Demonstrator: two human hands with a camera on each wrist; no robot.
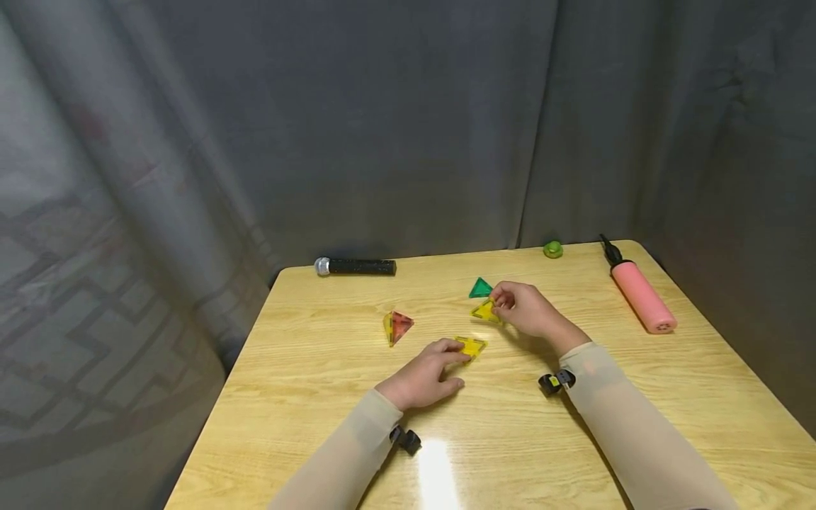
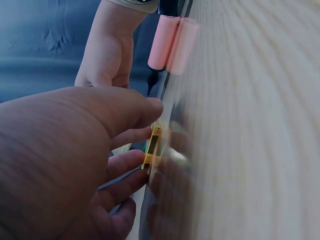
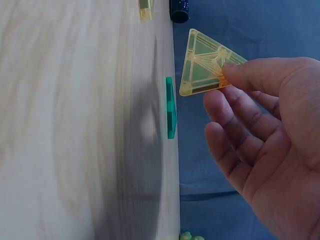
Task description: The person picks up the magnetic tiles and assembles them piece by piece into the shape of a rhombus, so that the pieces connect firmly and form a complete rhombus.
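Note:
My right hand pinches a translucent yellow triangular magnetic tile between thumb and fingertips, lifted above the table. Just behind it a green triangular tile lies flat on the wood. My left hand is low over the table, its loosely bent fingertips touching another yellow tile that lies there. The left thumb is spread away from that tile in the head view. Left of both hands, a red triangular tile meets a yellow one along one edge.
A black microphone with a silver head lies near the table's back edge. At the back right is a small green object. A pink hand pump with a black nozzle lies along the right side. Grey curtains hang behind the wooden table.

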